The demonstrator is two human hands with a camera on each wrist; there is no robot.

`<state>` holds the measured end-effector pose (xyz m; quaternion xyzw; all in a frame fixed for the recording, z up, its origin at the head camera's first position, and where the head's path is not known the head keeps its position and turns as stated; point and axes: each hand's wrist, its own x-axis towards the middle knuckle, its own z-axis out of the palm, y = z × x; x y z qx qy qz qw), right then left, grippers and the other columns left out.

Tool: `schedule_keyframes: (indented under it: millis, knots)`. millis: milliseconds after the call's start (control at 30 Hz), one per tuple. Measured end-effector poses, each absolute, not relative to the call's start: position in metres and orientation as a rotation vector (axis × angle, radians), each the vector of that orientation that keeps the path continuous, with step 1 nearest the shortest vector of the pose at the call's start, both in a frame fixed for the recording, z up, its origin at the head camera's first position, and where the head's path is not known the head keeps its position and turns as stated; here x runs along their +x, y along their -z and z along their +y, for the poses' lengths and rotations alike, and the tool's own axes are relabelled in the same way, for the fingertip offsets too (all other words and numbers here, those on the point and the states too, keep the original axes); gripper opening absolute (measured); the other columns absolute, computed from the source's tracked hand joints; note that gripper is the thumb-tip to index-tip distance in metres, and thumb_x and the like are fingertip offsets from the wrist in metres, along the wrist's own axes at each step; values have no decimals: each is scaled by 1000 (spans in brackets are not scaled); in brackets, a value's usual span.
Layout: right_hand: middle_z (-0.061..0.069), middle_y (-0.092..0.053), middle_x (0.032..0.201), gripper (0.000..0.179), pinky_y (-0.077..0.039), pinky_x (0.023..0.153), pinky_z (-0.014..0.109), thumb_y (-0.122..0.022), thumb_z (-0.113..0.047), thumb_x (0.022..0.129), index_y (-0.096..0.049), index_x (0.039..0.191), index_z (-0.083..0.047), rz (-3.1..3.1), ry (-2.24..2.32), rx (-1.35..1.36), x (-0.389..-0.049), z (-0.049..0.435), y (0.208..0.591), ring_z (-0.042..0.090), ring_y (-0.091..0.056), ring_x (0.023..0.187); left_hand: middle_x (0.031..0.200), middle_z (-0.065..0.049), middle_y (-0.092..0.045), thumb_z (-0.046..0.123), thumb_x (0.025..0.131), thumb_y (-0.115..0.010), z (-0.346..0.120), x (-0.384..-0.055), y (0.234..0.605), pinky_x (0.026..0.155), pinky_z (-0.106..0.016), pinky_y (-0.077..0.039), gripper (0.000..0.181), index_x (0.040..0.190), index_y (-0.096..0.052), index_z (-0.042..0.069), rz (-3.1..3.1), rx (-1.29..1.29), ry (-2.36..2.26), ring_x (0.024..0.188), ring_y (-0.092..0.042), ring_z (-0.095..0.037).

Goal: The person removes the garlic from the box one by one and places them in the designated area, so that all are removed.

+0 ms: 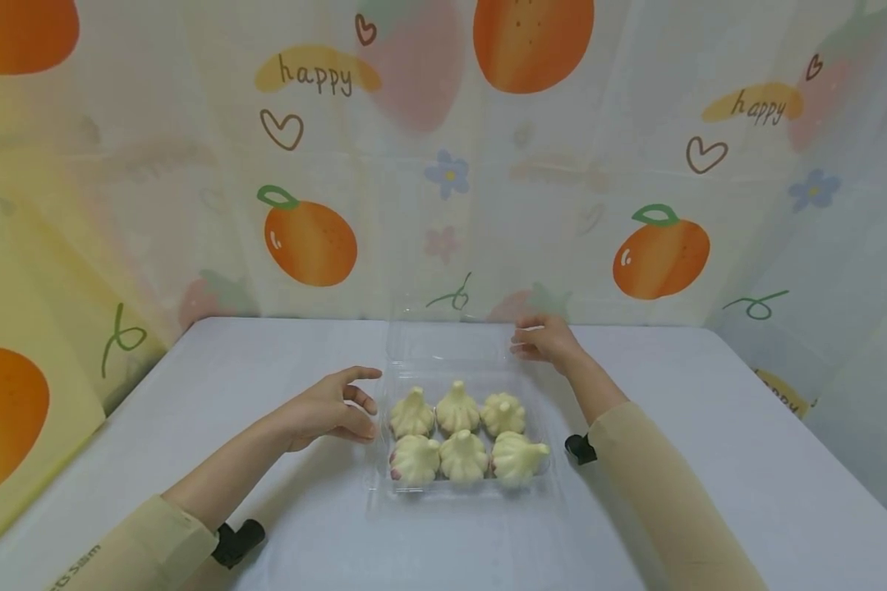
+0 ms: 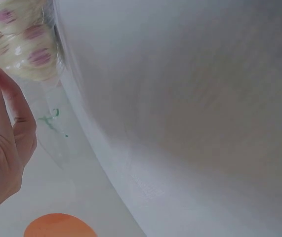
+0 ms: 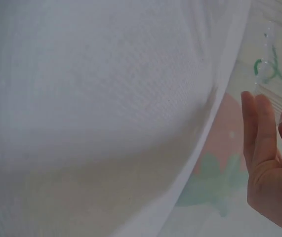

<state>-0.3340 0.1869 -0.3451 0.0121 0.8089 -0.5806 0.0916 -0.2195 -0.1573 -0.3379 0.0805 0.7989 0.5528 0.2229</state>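
A clear plastic clamshell box stands on the white table with its lid raised at the back. Inside lie several pale garlic bulbs in two rows, some with purple patches. My right hand is at the right edge of the lid; in the right wrist view its thumb and fingers pinch the clear plastic. Beside the box's left wall is my left hand, fingers loosely bent and holding nothing. Whether its fingertips touch the wall I cannot tell.
The white tabletop ends at a patterned curtain printed with oranges, hearts and flowers. Black straps sit at both wrists, below beige sleeves.
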Motion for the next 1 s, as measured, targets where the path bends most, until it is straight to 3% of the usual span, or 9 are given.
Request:
schedule_keyframes:
  millis: [67, 200, 333, 467, 567, 667, 733, 1000]
  knots:
    - [30, -57, 133, 44, -61, 75, 16, -52, -6, 100, -42, 139, 12, 2404, 1715, 48, -334, 187, 346, 24, -73, 102, 105, -13, -53, 1, 80, -74, -158, -220, 338, 82, -33, -64, 88, 153, -26, 4, 2202, 238, -1522, 80, -65, -16]
    - [30, -55, 136, 45, -62, 76, 16, -53, -6, 100, -42, 140, 11, 2388, 1715, 71, -333, 188, 347, 17, -73, 93, 128, -22, -48, 3, 82, -74, -161, -220, 337, 86, -35, -64, 89, 155, -22, 5, 2168, 285, -1529, 87, -68, -18]
    - [29, -53, 139, 46, -62, 76, 16, -53, -7, 100, -42, 142, 9, 2382, 1704, 84, -333, 189, 346, 11, -72, 88, 156, -26, -25, 6, 87, -71, -163, -223, 336, 90, -38, -63, 89, 157, -17, 8, 2147, 341, -1549, 100, -69, -25]
    - [28, -51, 141, 46, -61, 77, 16, -52, -8, 101, -42, 142, 8, 2385, 1686, 66, -332, 191, 345, 12, -72, 92, 157, -29, -24, 8, 90, -67, -161, -228, 335, 92, -39, -62, 84, 158, -17, 12, 2164, 374, -1534, 108, -68, -34]
    - [29, -50, 141, 45, -61, 76, 15, -52, -8, 101, -41, 142, 9, 2388, 1682, 51, -332, 192, 346, 21, -72, 102, 161, -26, -19, 8, 92, -65, -159, -232, 337, 93, -40, -62, 80, 158, -19, 16, 2168, 412, -1521, 119, -62, -41]
    - [29, -51, 141, 45, -61, 75, 14, -51, -9, 102, -42, 142, 9, 2399, 1670, 49, -331, 192, 347, 29, -69, 113, 168, -13, 2, 6, 94, -62, -156, -238, 339, 93, -42, -62, 75, 157, -22, 15, 2155, 477, -1522, 133, -49, -47]
    - [29, -51, 142, 45, -61, 74, 14, -50, -10, 102, -42, 142, 9, 2407, 1661, 50, -330, 193, 348, 31, -67, 117, 169, -8, 8, 5, 95, -60, -155, -241, 340, 92, -43, -62, 72, 157, -24, 14, 2149, 506, -1522, 138, -42, -50]
    - [30, -52, 140, 45, -61, 72, 14, -51, -8, 101, -42, 141, 12, 2401, 1670, 30, -332, 194, 349, 18, -73, 98, 169, -7, 9, 6, 96, -60, -158, -251, 345, 91, -43, -62, 70, 156, -26, 12, 2136, 524, -1491, 139, -40, -48]
